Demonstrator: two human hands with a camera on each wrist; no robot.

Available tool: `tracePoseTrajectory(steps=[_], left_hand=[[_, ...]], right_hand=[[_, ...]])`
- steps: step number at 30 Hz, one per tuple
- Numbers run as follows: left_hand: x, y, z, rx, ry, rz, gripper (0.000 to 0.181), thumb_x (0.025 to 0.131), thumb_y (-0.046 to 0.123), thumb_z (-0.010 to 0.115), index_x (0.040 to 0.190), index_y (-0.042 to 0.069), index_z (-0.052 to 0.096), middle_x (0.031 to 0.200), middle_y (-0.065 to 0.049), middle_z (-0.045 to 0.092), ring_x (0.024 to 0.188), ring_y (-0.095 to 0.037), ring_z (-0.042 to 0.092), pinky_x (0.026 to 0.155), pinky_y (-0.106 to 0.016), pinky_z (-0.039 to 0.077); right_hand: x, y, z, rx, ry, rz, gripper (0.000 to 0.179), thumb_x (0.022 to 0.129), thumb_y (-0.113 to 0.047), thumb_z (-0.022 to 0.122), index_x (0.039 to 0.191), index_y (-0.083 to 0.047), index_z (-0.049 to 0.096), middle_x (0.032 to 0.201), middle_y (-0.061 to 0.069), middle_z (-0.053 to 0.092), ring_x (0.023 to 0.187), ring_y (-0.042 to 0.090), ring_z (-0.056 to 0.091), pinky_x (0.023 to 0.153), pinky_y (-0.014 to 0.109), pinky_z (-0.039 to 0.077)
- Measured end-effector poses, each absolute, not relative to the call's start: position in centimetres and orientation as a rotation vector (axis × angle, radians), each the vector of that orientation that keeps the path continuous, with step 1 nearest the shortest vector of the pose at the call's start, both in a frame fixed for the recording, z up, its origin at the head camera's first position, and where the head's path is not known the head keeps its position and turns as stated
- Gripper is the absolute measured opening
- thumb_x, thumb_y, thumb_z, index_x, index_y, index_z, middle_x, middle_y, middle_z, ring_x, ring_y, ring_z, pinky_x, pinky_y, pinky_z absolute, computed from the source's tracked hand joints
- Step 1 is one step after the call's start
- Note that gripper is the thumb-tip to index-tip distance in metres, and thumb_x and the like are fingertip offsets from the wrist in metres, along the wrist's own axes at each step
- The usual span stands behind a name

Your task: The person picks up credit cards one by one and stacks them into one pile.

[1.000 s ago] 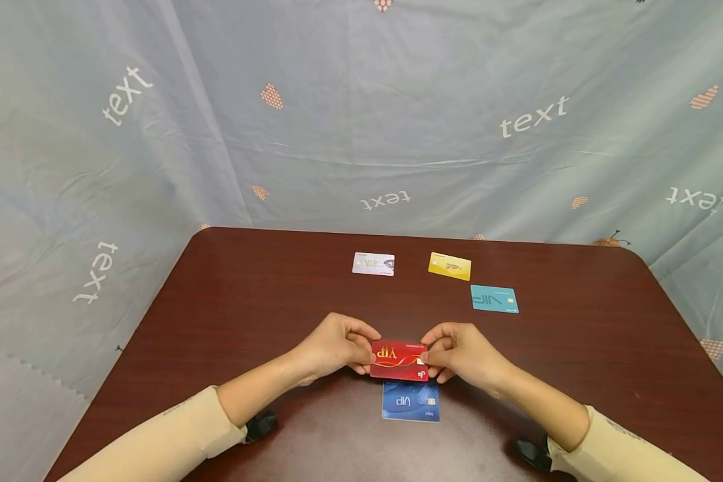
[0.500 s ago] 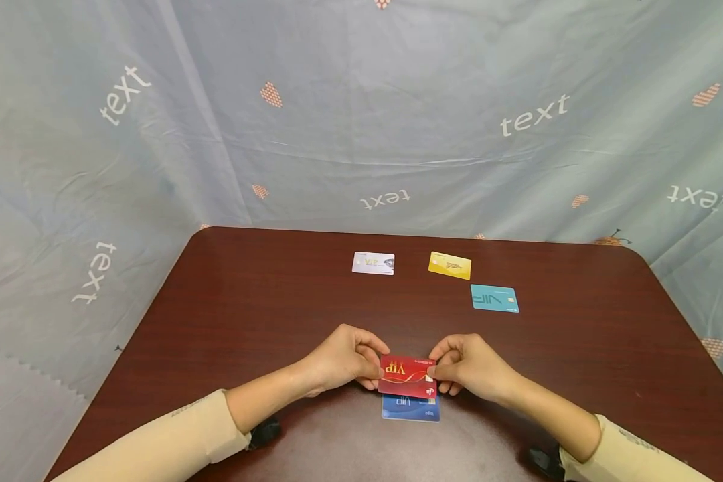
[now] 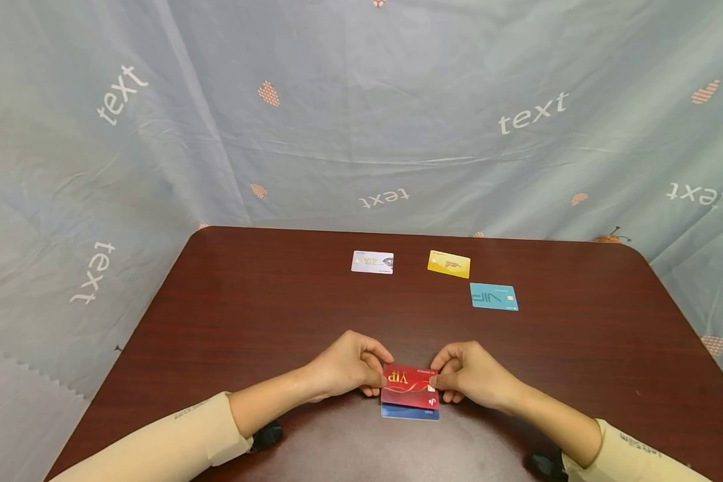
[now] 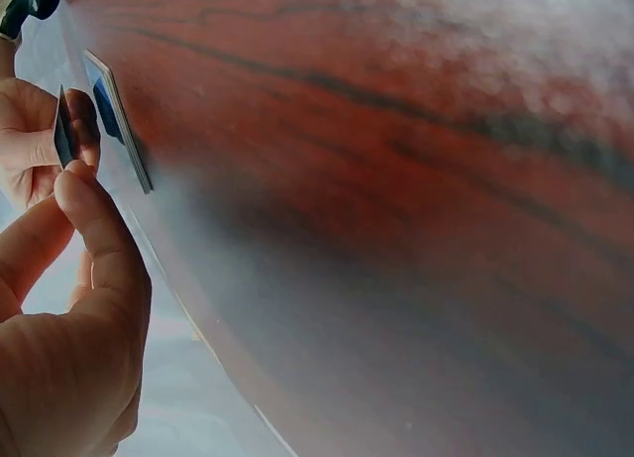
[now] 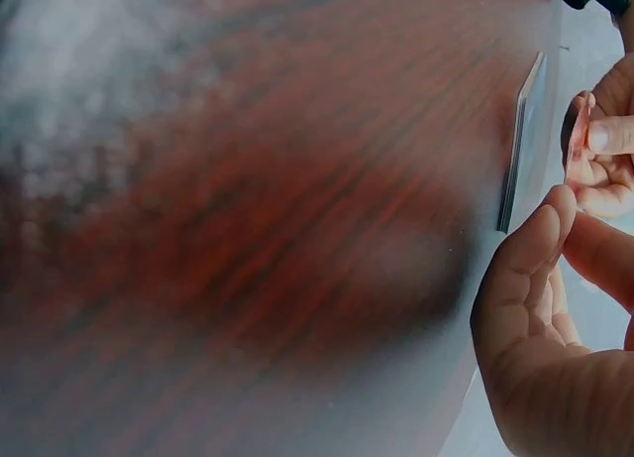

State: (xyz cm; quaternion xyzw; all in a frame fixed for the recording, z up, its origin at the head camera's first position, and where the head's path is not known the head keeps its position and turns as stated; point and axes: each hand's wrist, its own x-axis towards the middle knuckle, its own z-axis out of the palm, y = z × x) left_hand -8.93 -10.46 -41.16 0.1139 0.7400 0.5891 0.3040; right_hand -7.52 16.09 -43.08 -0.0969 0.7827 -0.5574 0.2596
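Note:
A red VIP card [image 3: 410, 395] is held level by its two short ends. My left hand [image 3: 346, 367] pinches its left end between thumb and fingers, and my right hand [image 3: 476, 375] pinches the right end. Beneath it lies a blue card [image 3: 410, 413], with only its near strip showing in the head view. Both wrist views show a gap between the red card and the blue one. Seen edge-on in the left wrist view, the blue card [image 4: 107, 108] tops a thin stack; how many cards it holds I cannot tell.
Farther back on the dark red-brown table [image 3: 265, 288] lie a white card [image 3: 372, 262], a yellow card [image 3: 448, 264] and a teal card [image 3: 494, 296], each apart from the others. A pale blue printed curtain [image 3: 313, 134] hangs behind and beside the table.
Both hands have brought the red card toward the person and slightly right, from behind the blue card to over it. More of the blue card is now covered. The far cards stayed put.

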Motion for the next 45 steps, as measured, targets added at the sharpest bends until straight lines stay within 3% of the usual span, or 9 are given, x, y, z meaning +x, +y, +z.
tracePoseTrajectory(steps=[19, 45], left_hand=[[-8.13, -10.25, -41.69, 0.301, 1.959, 1.497, 0.028, 0.082, -0.019, 0.071, 0.109, -0.011, 0.071, 0.070, -0.008, 0.069, 0.056, -0.014, 0.065, 0.053, -0.023, 0.057], [-8.18, -9.72, -41.37, 0.286, 1.975, 1.456, 0.025, 0.082, -0.020, 0.067, 0.107, -0.016, 0.068, 0.068, -0.014, 0.069, 0.050, -0.013, 0.064, 0.049, -0.024, 0.058]], right_hand=[[-7.09, 15.80, -43.41, -0.395, 2.211, -1.396, 0.009, 0.088, 0.001, 0.075, 0.092, 0.000, 0.067, 0.067, 0.004, 0.065, 0.057, 0.015, 0.058, 0.048, 0.023, 0.049], [-7.16, 15.67, -43.19, -0.484, 2.303, -1.271, 0.013, 0.088, -0.002, 0.080, 0.084, -0.006, 0.068, 0.064, -0.001, 0.062, 0.053, 0.010, 0.057, 0.047, 0.023, 0.050]])
